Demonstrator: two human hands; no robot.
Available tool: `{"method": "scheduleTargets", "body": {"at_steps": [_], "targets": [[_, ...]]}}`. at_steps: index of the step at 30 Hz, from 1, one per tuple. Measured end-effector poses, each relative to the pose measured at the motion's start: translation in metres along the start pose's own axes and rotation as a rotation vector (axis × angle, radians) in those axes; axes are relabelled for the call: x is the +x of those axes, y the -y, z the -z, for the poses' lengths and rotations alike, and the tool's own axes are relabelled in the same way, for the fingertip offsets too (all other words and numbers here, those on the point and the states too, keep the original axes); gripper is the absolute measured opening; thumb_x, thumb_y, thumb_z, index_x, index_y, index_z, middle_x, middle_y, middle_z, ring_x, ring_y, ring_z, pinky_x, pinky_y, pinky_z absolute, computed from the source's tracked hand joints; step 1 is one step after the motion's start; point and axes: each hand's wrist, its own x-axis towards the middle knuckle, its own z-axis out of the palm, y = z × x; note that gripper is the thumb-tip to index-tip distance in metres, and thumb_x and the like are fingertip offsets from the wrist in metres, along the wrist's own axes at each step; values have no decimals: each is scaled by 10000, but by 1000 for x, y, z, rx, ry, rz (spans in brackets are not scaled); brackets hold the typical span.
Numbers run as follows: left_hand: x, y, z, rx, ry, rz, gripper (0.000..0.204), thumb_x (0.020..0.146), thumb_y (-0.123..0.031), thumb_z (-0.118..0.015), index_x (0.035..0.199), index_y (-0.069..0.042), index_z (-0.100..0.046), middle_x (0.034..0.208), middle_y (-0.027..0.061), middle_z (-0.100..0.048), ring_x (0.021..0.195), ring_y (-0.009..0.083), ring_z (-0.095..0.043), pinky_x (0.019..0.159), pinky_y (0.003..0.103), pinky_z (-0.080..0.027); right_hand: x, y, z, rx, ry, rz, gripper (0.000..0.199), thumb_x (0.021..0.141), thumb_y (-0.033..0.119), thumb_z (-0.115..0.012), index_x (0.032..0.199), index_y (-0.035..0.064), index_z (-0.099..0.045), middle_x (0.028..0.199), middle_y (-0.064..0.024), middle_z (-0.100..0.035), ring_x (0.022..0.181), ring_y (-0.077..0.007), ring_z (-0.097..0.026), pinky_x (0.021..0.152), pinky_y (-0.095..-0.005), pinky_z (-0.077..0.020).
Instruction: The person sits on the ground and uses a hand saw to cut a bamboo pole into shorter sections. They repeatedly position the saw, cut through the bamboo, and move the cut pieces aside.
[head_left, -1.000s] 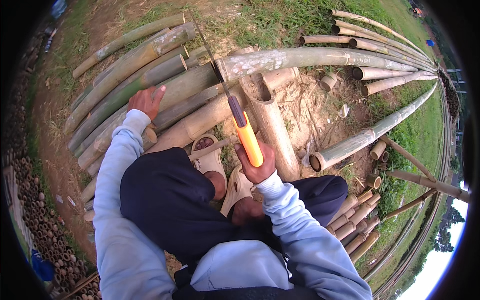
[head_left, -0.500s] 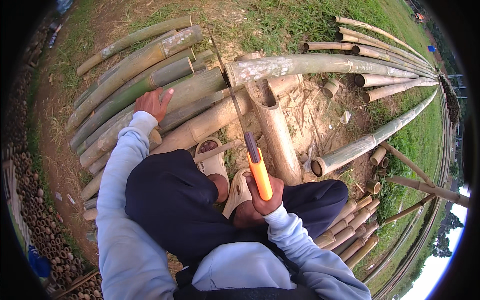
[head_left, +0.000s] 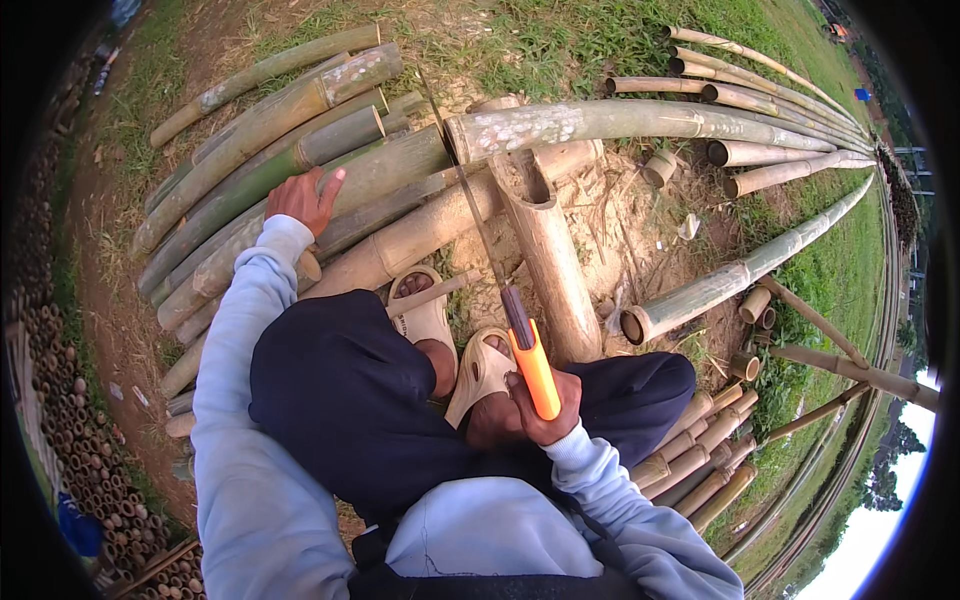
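Note:
My right hand (head_left: 552,408) is wrapped round the orange handle of a handsaw (head_left: 537,368). The long, thin blade runs up and away to the left, through the gap between two lengths of bamboo. Left of it lies a green-brown bamboo section (head_left: 392,172); right of it a long pale-blotched bamboo pole (head_left: 590,122) stretches off to the right. Whether any fibre still joins them cannot be made out. My left hand (head_left: 300,200) rests on the left section, thumb stuck out and fingers laid over it. Under the pole's cut end stands a notched bamboo support (head_left: 552,262).
Several cut bamboo lengths (head_left: 262,78) lie side by side at the left. More poles (head_left: 770,154) spread across the right, with another pole (head_left: 690,300) nearer me. Short pieces (head_left: 700,462) are piled by my right knee. Pale sawdust (head_left: 590,240) covers the ground round the support.
My right hand and the saw have drawn back toward me and slightly right, the blade still in the gap. My left hand has stayed on the bamboo.

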Motion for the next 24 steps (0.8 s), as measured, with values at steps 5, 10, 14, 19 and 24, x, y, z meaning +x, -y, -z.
{"method": "scheduleTargets", "body": {"at_steps": [5,10,14,19,24], "targets": [[13,-8,6,-16,-18,-31,780,996,-676,-394,1281,-3,-670,1147,304,-687,1134,452,-632,1028,517,-463,122,2,-43,181,-134,-35,213,889,151,-737,833,-31,-641,654,-217,-596,569,-396,-620,550,-405,-479],[10,14,-8,-1,-61,-53,775,1000,-669,-391,1267,2,-674,1132,302,-692,1102,455,-647,1004,510,-483,52,-26,-35,82,-37,-46,146,862,104,-751,953,-5,-718,707,-198,-668,651,-368,-703,597,-384,-536],[8,0,1,-7,7,-33,763,1004,-658,-390,1250,2,-682,1123,303,-694,1079,461,-654,987,519,-492,13,-30,-26,74,-79,3,179,843,69,-757,1006,-2,-739,713,-189,-690,646,-357,-720,609,-389,-562],[11,-11,5,-5,-48,-57,748,1010,-648,-383,1232,-3,-690,1099,310,-696,1070,470,-655,981,521,-492,135,2,-39,118,-132,-50,189,866,136,-730,822,-30,-649,677,-236,-616,610,-418,-640,557,-424,-491],[8,7,1,-12,-2,-37,747,1006,-656,-384,1256,-21,-687,1118,309,-693,1093,471,-646,999,522,-481,22,-16,-26,89,-79,-14,164,859,67,-733,1007,-4,-729,742,-215,-684,682,-380,-717,624,-399,-553]]}}
